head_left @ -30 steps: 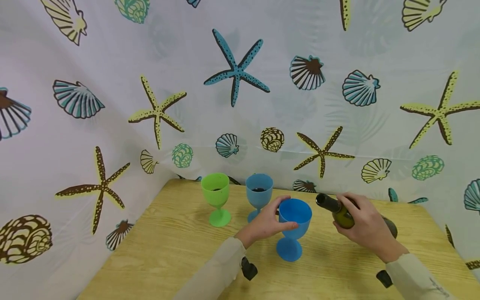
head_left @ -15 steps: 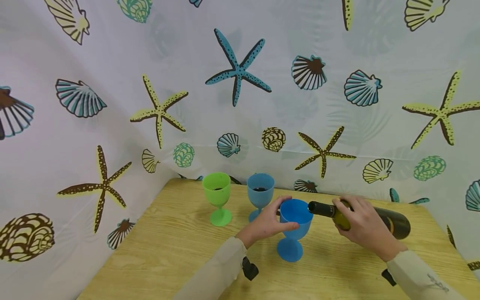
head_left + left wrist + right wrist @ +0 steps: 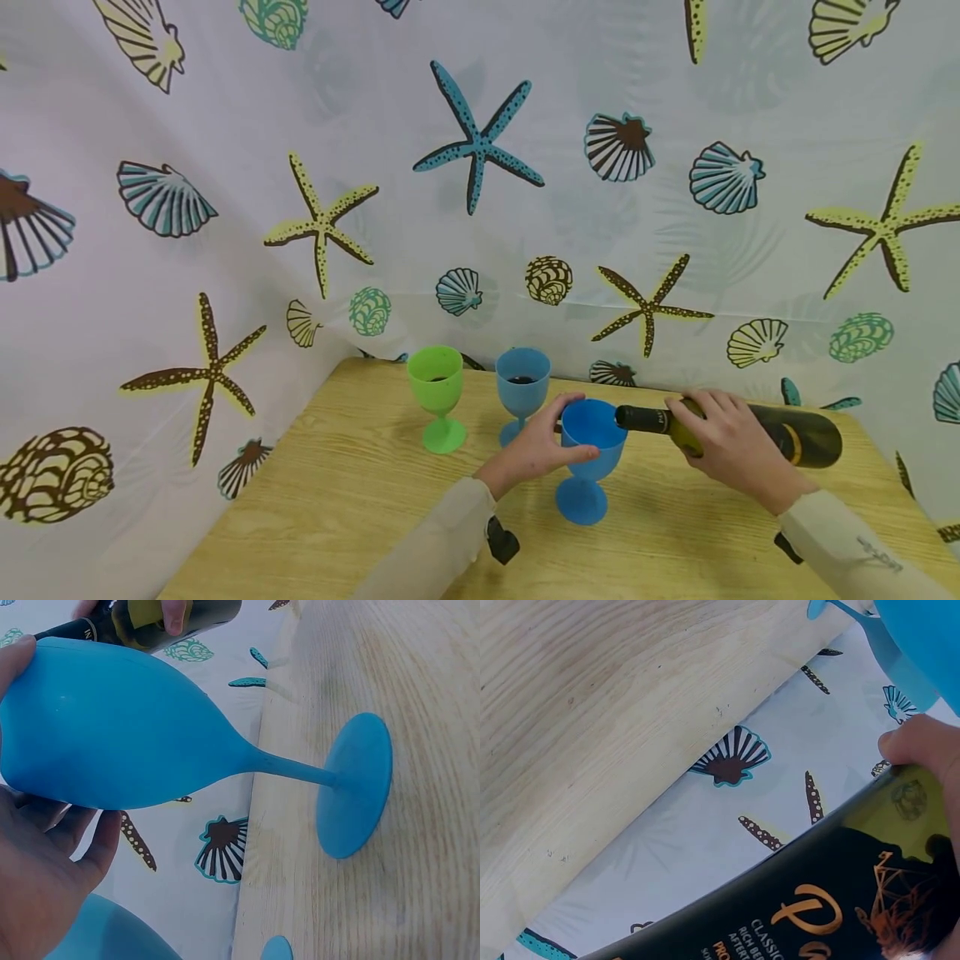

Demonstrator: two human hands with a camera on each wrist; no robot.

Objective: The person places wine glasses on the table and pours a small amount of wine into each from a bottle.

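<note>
In the head view my left hand (image 3: 536,443) holds a blue plastic goblet (image 3: 583,498) by its bowl, fingers and thumb round the sides. The left wrist view has the goblet's foot (image 3: 360,787) on the wooden table. My right hand (image 3: 723,433) grips a dark wine bottle (image 3: 813,437) near its shoulder. The bottle lies almost level, its mouth at the goblet's right rim. Its printed label (image 3: 817,915) fills the lower part of the right wrist view. No liquid shows in the blue goblet's visible inside.
Behind the left hand stand a green goblet (image 3: 437,392) and a second blue goblet (image 3: 522,392), each with dark liquid inside. A white cloth (image 3: 525,225) printed with shells and starfish hangs behind the wooden table (image 3: 360,500).
The bottle has tipped from slanting to nearly level, its neck moving left to the goblet's rim and its base swinging up and right. The left hand and goblet stay in place.
</note>
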